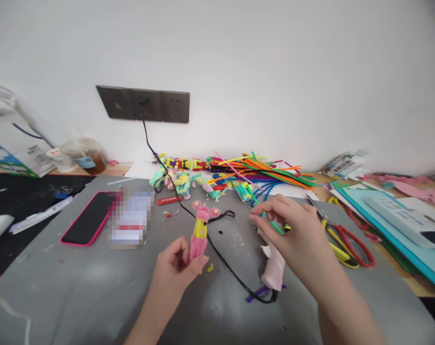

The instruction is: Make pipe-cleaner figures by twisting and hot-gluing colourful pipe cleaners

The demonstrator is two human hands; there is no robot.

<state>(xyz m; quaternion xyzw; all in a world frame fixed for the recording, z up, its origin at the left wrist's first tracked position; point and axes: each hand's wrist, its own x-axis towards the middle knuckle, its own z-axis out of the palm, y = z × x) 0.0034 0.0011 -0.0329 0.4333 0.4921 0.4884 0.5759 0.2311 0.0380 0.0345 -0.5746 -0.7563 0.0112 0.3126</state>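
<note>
Doll [202,229] is in the left hand [176,270], pinched at its pink lower end between thumb and fingers, ears up. Too hard a squeeze could crush the soft body. Yellow scraps [210,267] just right of that thumb could stick to any wet glue. Right hand [292,227] is raised off to the right, thumb and fingertips nearly together; can't tell if they hold anything. Below it: pink glue gun [274,270], by the look of it. If hot, a dropped wrist risks a burn. Black cord [222,258] runs behind the doll; snagging it could drag the gun.
</note>
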